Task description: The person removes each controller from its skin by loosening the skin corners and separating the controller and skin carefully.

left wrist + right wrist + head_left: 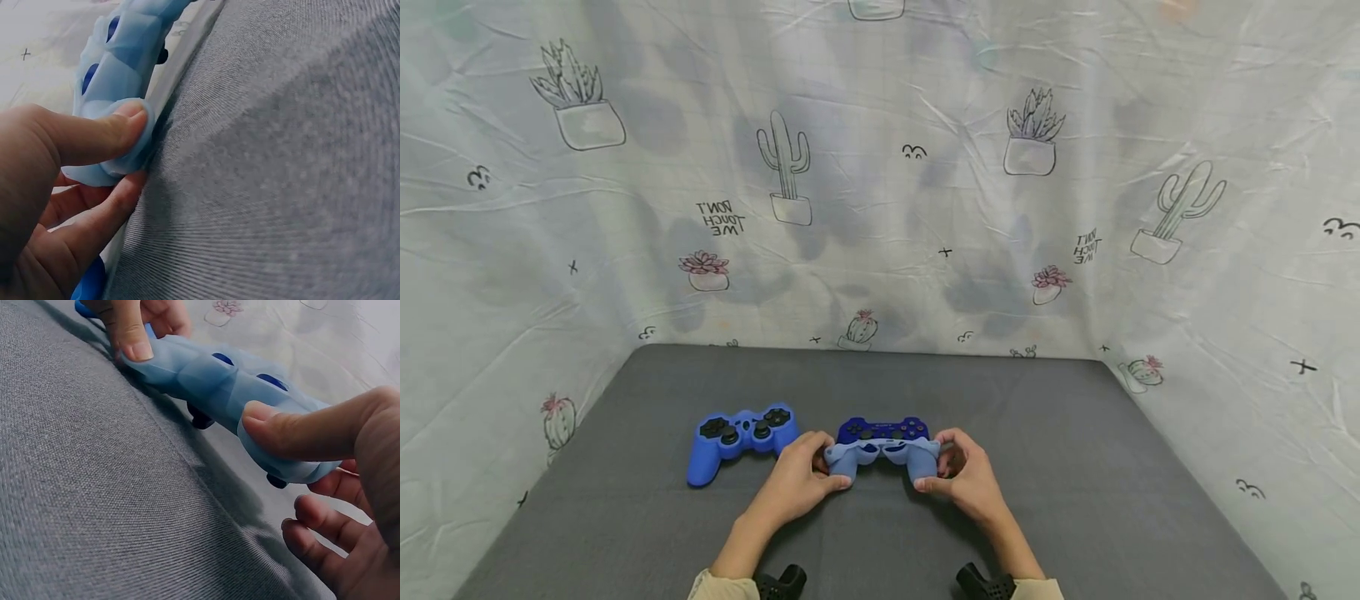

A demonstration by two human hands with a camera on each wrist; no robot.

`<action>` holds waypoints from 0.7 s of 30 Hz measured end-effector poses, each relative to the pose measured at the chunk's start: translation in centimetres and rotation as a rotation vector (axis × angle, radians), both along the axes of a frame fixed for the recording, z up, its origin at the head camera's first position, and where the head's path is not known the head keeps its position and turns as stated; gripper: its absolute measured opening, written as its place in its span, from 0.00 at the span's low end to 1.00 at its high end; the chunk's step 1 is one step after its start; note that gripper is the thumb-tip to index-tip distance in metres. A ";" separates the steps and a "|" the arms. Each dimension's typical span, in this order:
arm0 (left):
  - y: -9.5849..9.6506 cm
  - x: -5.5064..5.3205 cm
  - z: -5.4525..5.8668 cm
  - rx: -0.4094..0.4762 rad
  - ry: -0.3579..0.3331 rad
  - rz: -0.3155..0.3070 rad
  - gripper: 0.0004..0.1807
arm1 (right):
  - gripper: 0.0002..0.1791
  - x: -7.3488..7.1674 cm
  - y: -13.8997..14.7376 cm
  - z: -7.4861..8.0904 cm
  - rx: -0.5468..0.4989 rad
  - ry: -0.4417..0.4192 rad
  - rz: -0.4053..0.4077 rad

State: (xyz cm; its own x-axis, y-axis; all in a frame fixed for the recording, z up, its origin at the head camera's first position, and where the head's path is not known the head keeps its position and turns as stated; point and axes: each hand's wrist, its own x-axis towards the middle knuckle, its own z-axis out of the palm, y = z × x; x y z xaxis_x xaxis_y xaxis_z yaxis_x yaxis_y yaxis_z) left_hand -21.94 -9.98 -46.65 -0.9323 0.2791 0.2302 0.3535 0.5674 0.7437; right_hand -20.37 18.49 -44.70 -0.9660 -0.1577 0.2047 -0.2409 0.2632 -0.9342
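A dark blue game controller [880,430] is held between both hands at the middle of the table. Over its two handles sits a light blue silicone cover [921,462], while the face with the buttons and sticks stays bare. My left hand [797,475] grips the covered left handle, thumb on top and fingers beneath. At the other side, my right hand [970,479] pinches the covered right handle between thumb and fingers. Dark blue patches of the controller show through openings in the cover [119,87] in the left wrist view. Black sticks poke out below the cover [206,381] in the right wrist view.
Left of my left hand lies a second game controller [703,462], bright blue with black buttons and sticks. The table [1112,500] has a grey cloth top. A white sheet [880,192] printed with potted cacti hangs behind it and along both sides.
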 end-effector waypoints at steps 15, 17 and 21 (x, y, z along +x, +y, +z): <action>0.2 0.1 0.1 0.000 -0.022 0.016 0.22 | 0.29 0.0 0.0 0.0 -0.033 -0.050 -0.004; 0.3 0.1 0.0 0.004 -0.019 0.015 0.22 | 0.29 -0.4 0.2 -0.9 -0.044 -0.068 -0.010; 0.3 0.1 0.1 0.044 -0.029 0.003 0.23 | 0.30 -1.1 0.7 -2.4 -0.057 -0.085 -0.027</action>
